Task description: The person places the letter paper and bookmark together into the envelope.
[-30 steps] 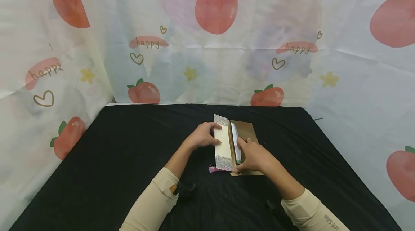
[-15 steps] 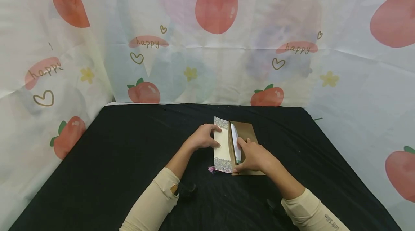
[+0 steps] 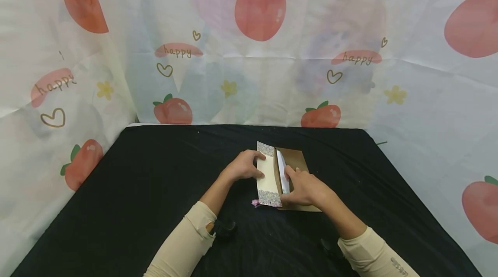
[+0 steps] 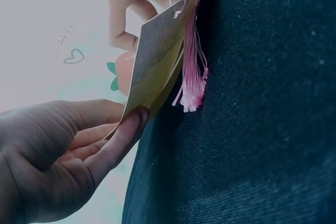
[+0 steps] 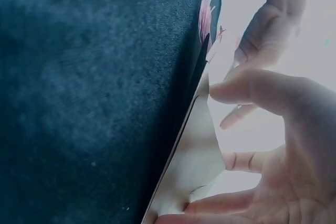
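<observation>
Between the two hands stands a half-opened folded card. Its cream flap (image 3: 267, 175) has silver glittery bands at both ends, and a pink tassel (image 4: 193, 80) hangs at one corner. My left hand (image 3: 244, 165) pinches the flap's outer edge between thumb and fingers, tilting it up. A white sheet (image 3: 282, 169) stands slanted in the fold, beside a brown panel (image 3: 293, 157) that lies on the cloth. Spread over the panel, my right hand (image 3: 306, 188) touches the sheet's edge with its index finger, and its thumb presses near the fold. Its other fingers touch the card in the right wrist view.
Black cloth (image 3: 155, 182) covers the table around the card. A pale curtain (image 3: 272, 82) printed with fruit, hearts and flowers rises behind it and at both sides. Small dark objects, partly hidden, lie by the left forearm (image 3: 225, 228) and the right forearm.
My left hand and the cream flap have shifted slightly downward in the head view. The brown panel's lower edge has slid a little toward me. My right hand is nearly still.
</observation>
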Tool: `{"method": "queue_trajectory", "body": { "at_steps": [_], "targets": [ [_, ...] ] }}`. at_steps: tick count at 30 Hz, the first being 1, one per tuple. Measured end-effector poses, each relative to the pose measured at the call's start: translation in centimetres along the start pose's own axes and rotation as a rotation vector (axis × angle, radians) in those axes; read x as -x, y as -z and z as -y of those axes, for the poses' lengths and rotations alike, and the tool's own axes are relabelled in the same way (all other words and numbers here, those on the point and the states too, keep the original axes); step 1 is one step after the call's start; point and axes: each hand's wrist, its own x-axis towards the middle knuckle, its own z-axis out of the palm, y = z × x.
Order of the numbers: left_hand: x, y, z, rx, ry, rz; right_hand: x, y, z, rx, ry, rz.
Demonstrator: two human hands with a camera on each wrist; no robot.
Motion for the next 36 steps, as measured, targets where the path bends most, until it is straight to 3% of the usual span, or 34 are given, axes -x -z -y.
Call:
{"method": "queue_trajectory", "body": {
  "at_steps": [7, 18, 30, 36],
  "targets": [
    [0.11, -0.12, -0.18, 0.019, -0.005, -0.001, -0.03, -0.23, 0.06, 0.004, -0.010, -0.012],
    [0.22, -0.42, -0.25, 0.190, 0.001, 0.037, 0.15, -0.21, 0.15, -0.009, -0.013, -0.021],
    [0.00, -0.66, -0.58, 0.094, -0.007, 0.019, 0.33, 0.00, 0.34, -0.029, 0.002, -0.017],
    [-0.09, -0.98, -0.45, 0.127, 0.012, 0.010, 0.40, 0.02, 0.42, -0.025, 0.005, -0.022]
  ]
}}
